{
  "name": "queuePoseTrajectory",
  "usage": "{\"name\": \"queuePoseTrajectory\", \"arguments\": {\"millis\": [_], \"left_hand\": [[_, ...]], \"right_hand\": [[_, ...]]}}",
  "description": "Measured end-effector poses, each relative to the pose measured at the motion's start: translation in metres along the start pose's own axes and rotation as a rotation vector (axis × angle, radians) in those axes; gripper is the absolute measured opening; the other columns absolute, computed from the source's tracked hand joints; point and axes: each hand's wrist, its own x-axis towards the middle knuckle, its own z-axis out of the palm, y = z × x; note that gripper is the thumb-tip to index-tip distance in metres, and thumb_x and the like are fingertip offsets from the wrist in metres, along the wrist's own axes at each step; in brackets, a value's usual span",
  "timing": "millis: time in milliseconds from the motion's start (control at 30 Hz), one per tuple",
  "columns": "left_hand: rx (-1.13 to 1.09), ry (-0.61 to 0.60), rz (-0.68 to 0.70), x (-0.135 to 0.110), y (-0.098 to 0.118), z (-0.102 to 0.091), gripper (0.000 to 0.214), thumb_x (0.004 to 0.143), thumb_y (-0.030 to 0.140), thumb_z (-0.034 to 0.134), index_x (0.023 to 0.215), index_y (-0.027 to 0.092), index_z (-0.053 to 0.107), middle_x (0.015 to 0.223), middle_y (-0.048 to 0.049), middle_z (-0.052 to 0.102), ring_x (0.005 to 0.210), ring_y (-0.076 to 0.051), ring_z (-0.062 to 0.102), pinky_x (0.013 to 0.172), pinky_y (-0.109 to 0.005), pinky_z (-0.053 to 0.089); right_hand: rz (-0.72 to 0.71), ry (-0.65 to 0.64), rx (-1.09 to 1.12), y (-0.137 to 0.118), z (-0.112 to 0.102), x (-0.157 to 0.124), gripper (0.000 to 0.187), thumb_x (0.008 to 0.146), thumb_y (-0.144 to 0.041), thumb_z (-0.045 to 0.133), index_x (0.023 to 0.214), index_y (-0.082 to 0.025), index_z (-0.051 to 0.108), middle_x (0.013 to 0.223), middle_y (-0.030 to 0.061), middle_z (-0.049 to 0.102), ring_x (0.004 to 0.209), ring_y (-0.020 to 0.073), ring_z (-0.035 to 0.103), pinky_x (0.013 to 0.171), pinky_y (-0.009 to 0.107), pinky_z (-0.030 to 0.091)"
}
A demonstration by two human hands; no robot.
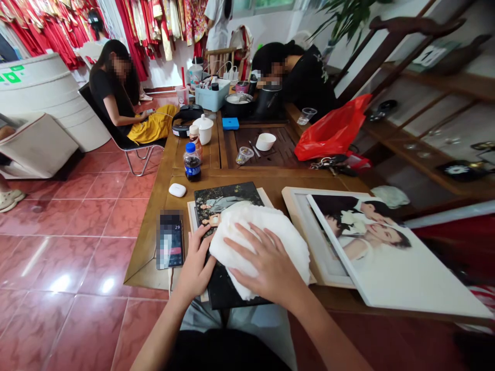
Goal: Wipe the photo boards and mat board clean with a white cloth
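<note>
My right hand (266, 263) lies flat on a thick white cloth (286, 232), its fingers spread. The cloth covers much of a dark photo panel (240, 193) showing a couple in light clothes. My left hand (197, 265) rests at the panel's left edge, fingers apart, with the tips touching its surface beside the cloth. Pale board edges show beneath the panel. To the right, a large white photo panel (402, 268) with a couple's portrait leans across other pale framed panels (301, 206).
Left of my hands are a phone (170, 242) on a cable and a white case (177, 190). A blue-capped bottle (192, 164), white lidded cup (204, 129), white bowl (266, 141) and red bag (328, 131) stand farther back. Two people sit around the wooden table (145, 257).
</note>
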Motion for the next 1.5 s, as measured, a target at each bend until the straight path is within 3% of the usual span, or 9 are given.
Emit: {"name": "queuePoseTrajectory", "arguments": {"millis": [100,333,400,600,733,967,1100,1300,1500], "left_hand": [[0.004,0.004,-0.001,0.001,0.000,0.000,0.041,0.106,0.030,0.043,0.147,0.029,0.045,0.160,-0.0108,0.035,0.154,-0.029,0.025,0.128,-0.059,0.007],[0.012,-0.006,-0.022,0.000,-0.002,0.002,0.042,0.107,0.031,0.041,0.149,0.029,0.042,0.162,-0.0089,0.033,0.156,-0.028,0.021,0.128,-0.059,0.003],[0.010,-0.006,-0.020,0.000,-0.001,0.002,0.042,0.107,0.030,0.041,0.149,0.029,0.042,0.162,-0.0092,0.033,0.156,-0.028,0.021,0.128,-0.060,0.003],[0.009,0.008,-0.004,0.001,0.000,0.001,0.036,0.106,0.030,0.042,0.142,0.027,0.047,0.161,-0.0113,0.035,0.155,-0.029,0.024,0.128,-0.060,0.005],[0.002,0.008,-0.010,0.001,0.000,0.001,0.040,0.106,0.031,0.042,0.146,0.028,0.045,0.160,-0.0103,0.035,0.155,-0.028,0.024,0.128,-0.059,0.005],[-0.004,-0.016,-0.037,0.001,-0.001,0.002,0.042,0.107,0.032,0.041,0.149,0.029,0.042,0.162,-0.0093,0.032,0.156,-0.028,0.021,0.128,-0.059,0.004],[0.001,-0.015,-0.029,0.000,-0.002,0.002,0.042,0.107,0.032,0.041,0.150,0.029,0.042,0.162,-0.0090,0.032,0.156,-0.027,0.021,0.128,-0.060,0.002],[-0.017,-0.001,-0.010,0.002,0.001,0.001,0.041,0.107,0.033,0.041,0.148,0.029,0.044,0.161,-0.0099,0.033,0.156,-0.028,0.021,0.128,-0.059,0.007],[-0.012,-0.003,-0.020,0.002,-0.001,0.001,0.043,0.107,0.032,0.041,0.150,0.030,0.042,0.162,-0.0092,0.033,0.156,-0.027,0.022,0.128,-0.060,0.001]], "right_hand": [[0.008,-0.016,0.006,0.005,0.001,0.001,0.052,0.094,-0.046,0.058,0.146,-0.036,0.054,0.160,0.0057,0.042,0.142,0.0349,0.041,0.110,0.059,0.036],[0.197,0.014,-0.022,0.035,0.004,0.012,0.049,0.097,-0.048,0.053,0.143,-0.031,0.058,0.158,0.0080,0.044,0.140,0.0370,0.043,0.109,0.057,0.041],[0.189,0.006,-0.018,0.035,0.004,0.014,0.050,0.097,-0.048,0.053,0.144,-0.030,0.058,0.159,0.0090,0.043,0.141,0.0379,0.042,0.110,0.058,0.039],[-0.007,-0.087,0.055,0.024,-0.001,0.014,0.056,0.097,-0.050,0.054,0.151,-0.036,0.048,0.164,0.0072,0.035,0.146,0.0368,0.036,0.114,0.061,0.035],[0.047,-0.093,0.037,0.038,0.001,0.019,0.055,0.098,-0.051,0.053,0.151,-0.037,0.048,0.163,0.0059,0.036,0.146,0.0352,0.038,0.114,0.058,0.036],[0.186,-0.021,0.012,0.073,0.010,0.038,0.054,0.100,-0.054,0.048,0.147,-0.028,0.054,0.160,0.0104,0.040,0.143,0.0344,0.041,0.112,0.054,0.039],[0.165,-0.051,-0.010,0.066,0.011,0.042,0.054,0.099,-0.053,0.049,0.148,-0.029,0.053,0.162,0.0098,0.038,0.144,0.0377,0.039,0.111,0.058,0.038],[0.025,-0.117,0.045,0.041,0.008,0.046,0.056,0.099,-0.054,0.051,0.150,-0.034,0.049,0.165,0.0071,0.033,0.147,0.0370,0.035,0.114,0.059,0.034],[0.071,-0.077,0.024,0.057,0.011,0.053,0.055,0.098,-0.054,0.052,0.149,-0.035,0.051,0.163,0.0053,0.038,0.144,0.0325,0.040,0.114,0.053,0.036]]}}
